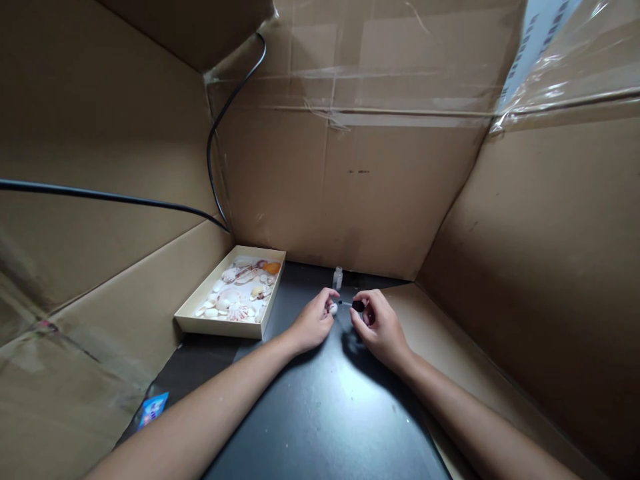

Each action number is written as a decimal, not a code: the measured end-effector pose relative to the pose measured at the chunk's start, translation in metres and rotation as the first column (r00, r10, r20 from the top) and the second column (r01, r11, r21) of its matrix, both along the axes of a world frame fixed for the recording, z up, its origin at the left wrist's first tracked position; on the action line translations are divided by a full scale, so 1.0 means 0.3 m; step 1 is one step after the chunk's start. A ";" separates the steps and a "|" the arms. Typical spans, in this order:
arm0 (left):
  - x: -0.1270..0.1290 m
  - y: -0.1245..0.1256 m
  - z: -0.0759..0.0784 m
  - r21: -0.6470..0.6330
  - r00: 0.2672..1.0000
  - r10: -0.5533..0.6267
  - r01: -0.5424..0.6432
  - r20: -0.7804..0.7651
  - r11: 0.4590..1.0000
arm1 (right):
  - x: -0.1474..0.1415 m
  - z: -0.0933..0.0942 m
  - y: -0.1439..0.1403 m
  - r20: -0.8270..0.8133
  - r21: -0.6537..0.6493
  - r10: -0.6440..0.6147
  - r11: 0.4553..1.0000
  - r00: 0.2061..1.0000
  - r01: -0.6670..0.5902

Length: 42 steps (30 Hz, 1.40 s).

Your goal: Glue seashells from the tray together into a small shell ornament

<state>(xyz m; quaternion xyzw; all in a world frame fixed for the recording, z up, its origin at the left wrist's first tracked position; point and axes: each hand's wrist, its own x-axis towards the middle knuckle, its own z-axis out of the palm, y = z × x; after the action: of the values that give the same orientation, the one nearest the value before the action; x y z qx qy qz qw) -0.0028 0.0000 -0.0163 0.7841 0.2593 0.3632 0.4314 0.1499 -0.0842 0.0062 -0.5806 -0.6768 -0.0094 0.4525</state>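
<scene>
Between the fingertips of my left hand [316, 321] is a small white shell [333, 309], pale and rounded. My right hand [377, 327] grips a black cap [358, 306] with thumb and fingers. A thin, clear stem [346, 304] with a dark tip juts from that cap toward the shell; at this size I cannot tell whether the tip touches it. Just beyond my hands stands a small clear bottle [338, 278], upright and uncapped.
At the left, a cream box tray [220, 328] holds several shells on a white lining. A blue packet [153, 409] lies near my left forearm. Cardboard walls [340, 193] surround the black tabletop [320, 413]. A black cable [115, 196] runs along the left side.
</scene>
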 end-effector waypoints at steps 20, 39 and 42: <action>-0.004 -0.002 0.017 0.072 0.997 0.064 -0.061 -0.036 0.996 | -0.001 0.003 -0.006 0.042 -0.045 0.061 0.997 0.997 -0.059; -0.006 -0.009 0.032 0.134 0.994 0.105 -0.099 -0.036 0.986 | -0.007 0.010 -0.008 0.014 -0.035 0.017 0.999 1.000 -0.016; -0.008 -0.009 0.034 0.131 0.995 0.097 -0.092 -0.027 0.987 | -0.006 0.007 -0.006 -0.005 -0.032 0.003 0.999 1.000 -0.003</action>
<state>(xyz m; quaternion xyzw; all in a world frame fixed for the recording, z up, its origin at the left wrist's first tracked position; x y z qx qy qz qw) -0.0052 -0.0027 -0.0060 0.8033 0.2791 0.3862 0.3574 0.1482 -0.0861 0.0084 -0.5866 -0.6767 0.0033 0.4449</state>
